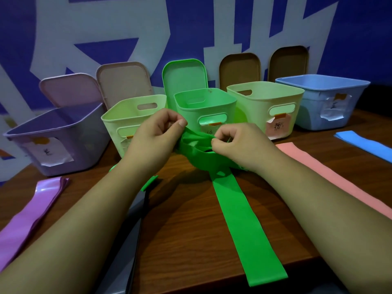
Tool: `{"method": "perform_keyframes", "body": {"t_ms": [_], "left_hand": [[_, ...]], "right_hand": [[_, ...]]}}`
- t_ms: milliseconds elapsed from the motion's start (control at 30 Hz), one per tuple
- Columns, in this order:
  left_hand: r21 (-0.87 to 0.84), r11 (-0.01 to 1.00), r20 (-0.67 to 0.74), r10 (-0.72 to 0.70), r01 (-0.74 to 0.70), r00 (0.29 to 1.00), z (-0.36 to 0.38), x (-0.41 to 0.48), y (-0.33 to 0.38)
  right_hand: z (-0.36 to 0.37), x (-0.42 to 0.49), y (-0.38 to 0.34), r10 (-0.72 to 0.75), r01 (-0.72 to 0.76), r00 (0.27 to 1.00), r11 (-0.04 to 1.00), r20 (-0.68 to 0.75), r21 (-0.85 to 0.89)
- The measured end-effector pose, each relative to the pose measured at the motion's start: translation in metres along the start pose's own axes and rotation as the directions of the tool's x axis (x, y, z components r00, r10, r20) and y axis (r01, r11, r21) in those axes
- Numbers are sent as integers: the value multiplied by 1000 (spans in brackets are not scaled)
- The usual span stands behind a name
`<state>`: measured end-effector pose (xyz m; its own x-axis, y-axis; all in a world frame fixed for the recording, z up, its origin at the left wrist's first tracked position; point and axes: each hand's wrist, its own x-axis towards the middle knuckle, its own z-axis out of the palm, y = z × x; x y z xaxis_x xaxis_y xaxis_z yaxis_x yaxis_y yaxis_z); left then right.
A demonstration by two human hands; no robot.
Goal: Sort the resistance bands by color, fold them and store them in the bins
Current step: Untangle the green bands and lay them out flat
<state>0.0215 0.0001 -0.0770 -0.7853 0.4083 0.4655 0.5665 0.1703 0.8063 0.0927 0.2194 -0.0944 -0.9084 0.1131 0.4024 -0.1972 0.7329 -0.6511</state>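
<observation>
Green band [203,153] is being folded: both hands pinch its bunched upper folds just in front of the green bin [206,107], left hand [158,132] and right hand [239,143] with fingers curled tight on the rubber, while one long tail runs back over the wooden table [191,219] toward the person. The fold looks half done; next, I judge, the tail must be gathered up before the bundle goes into the bin.

You have a brown wood-grain worktop [186,219] in front of you. Behind it stands a blue wall [360,28] with large white shapes, and a dark grey object [123,262] lies at your near edge.
</observation>
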Motion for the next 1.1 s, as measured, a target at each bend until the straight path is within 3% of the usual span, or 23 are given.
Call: {"method": "perform_keyframes", "body": {"t_ms": [67, 167, 367, 467, 567, 667, 867, 1000, 1100], "left_hand": [[106, 991, 58, 77, -83, 995, -2, 0, -2], [387, 887, 179, 197, -252, 964, -8, 0, -1], [598, 764, 283, 79, -241, 956, -29, 5, 20], [539, 811, 324, 49, -227, 945, -34, 11, 36], [409, 882, 234, 146, -234, 961, -34, 14, 50], [314, 920, 165, 189, -233, 968, -32, 11, 62], [187, 967, 63, 163, -172, 985, -35, 3, 79], [84, 991, 84, 97, -104, 992, -41, -4, 94], [225, 966, 104, 105, -126, 989, -53, -6, 93]], "right_hand": [[0, -1, 0, -30, 28, 999, 999, -42, -43], [1, -2, 2, -85, 71, 991, 989, -102, -126], [-3, -12, -5, -159, 111, 974, 957, -164, -269], [-14, -10, -20, -181, 121, 964, 950, -193, -288], [-17, -9, -43, -8, 7, 972, 1000, -233, -6], [-10, -17, -69, 209, -201, 978, 952, -13, 231], [7, -35, -82, 239, -292, 949, 911, 205, 290], [22, -32, -72, 266, -308, 946, 916, 183, 258], [18, -27, -64, 242, -260, 963, 950, 116, 171]]}}
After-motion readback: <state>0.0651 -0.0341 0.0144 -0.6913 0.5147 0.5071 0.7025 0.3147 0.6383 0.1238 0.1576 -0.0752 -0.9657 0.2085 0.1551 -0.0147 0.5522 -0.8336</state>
